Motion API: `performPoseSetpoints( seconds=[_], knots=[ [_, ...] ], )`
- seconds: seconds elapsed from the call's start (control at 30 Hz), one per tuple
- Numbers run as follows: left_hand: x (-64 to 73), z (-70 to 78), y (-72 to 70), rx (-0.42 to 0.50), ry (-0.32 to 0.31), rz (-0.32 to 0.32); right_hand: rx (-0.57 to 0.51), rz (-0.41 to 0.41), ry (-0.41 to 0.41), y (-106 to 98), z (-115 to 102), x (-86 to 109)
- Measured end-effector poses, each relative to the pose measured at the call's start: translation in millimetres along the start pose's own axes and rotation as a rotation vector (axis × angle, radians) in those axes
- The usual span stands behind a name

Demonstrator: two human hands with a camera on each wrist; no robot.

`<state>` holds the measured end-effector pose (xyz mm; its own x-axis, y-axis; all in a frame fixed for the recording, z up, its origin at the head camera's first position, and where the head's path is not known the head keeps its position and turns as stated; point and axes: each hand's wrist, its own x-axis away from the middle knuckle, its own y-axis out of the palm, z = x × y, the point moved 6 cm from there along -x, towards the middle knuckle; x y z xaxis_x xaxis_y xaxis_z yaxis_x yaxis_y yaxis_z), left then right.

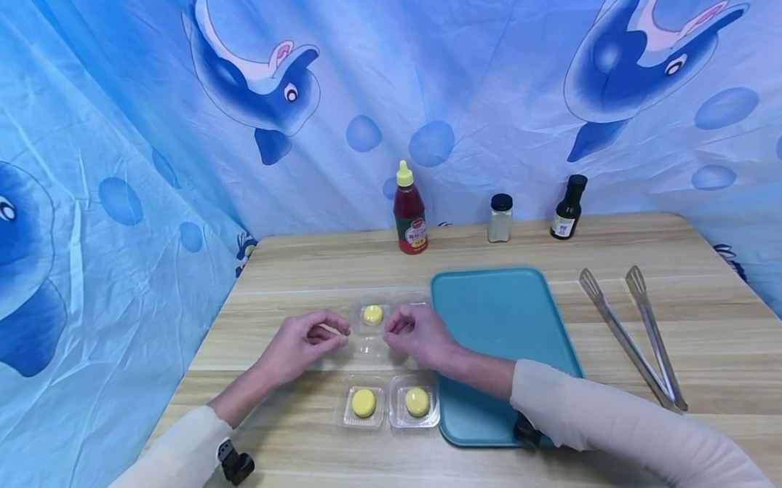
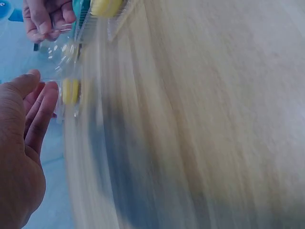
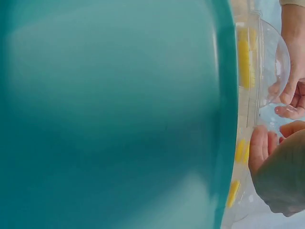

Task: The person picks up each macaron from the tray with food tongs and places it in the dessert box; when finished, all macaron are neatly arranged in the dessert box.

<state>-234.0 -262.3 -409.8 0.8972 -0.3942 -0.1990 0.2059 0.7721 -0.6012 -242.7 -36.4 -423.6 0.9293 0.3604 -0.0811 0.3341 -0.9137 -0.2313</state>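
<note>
Between my two hands is a thin clear plastic lid (image 1: 368, 348) of a small box, tilted above the table. My left hand (image 1: 310, 340) pinches its left edge between thumb and fingers. At its right edge, my right hand (image 1: 423, 335) pinches it with thumb and fingertips. Just behind the lid sits a yellow macaron (image 1: 372, 315) in a clear box. Nearer me, two more clear boxes each hold a macaron, one on the left (image 1: 364, 403) and one on the right (image 1: 417, 402). A further clear box (image 1: 411, 298) behind my right hand is mostly hidden.
A teal tray (image 1: 499, 326) lies right of the boxes, under my right forearm. Metal tongs (image 1: 638, 342) lie farther right. Along the back edge stand a red sauce bottle (image 1: 410, 218), a black-capped jar (image 1: 500, 219) and a dark bottle (image 1: 566, 211). A blue dolphin curtain (image 1: 489, 87) hangs behind.
</note>
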Motion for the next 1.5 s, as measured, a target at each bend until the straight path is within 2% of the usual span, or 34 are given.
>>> performPoseSetpoints(
  seconds=[0.2,0.43,0.7,0.83,0.93,1.07,1.2,1.3,1.4,1.5],
  knots=[
    [-2.5,8.0,5.1,0.041,-0.008,-0.017,-0.006,0.055,-0.086,-7.2,-5.8,1.9],
    [-5.2,18.5,13.2,0.163,-0.032,-0.099,0.056,0.104,-0.302,-14.7,-17.2,6.9],
    [-8.6,28.6,15.8,0.162,-0.071,-0.132,0.196,0.181,-0.579,-20.7,-31.8,18.6],
    [-10.0,30.3,17.0,0.162,-0.089,-0.155,0.265,0.195,-0.638,-22.0,-33.7,22.1],
    [-9.7,29.9,17.5,0.168,-0.098,-0.169,0.278,0.162,-0.634,-22.7,-32.5,22.3],
    [-8.0,30.1,16.9,0.143,-0.104,-0.175,0.257,0.047,-0.587,-22.3,-29.6,20.7],
    [-5.0,31.7,15.3,0.098,-0.092,-0.177,0.255,-0.128,-0.484,-18.1,-25.2,20.2],
    [-2.5,33.4,13.9,0.077,-0.076,-0.181,0.266,-0.228,-0.386,-15.3,-20.7,21.5],
    [-0.8,35.2,13.0,0.083,-0.055,-0.183,0.263,-0.276,-0.32,-14.5,-17.9,23.5],
    [1.0,37.2,12.4,0.082,-0.024,-0.183,0.257,-0.3,-0.301,-14.3,-17.3,25.7]
  ],
)
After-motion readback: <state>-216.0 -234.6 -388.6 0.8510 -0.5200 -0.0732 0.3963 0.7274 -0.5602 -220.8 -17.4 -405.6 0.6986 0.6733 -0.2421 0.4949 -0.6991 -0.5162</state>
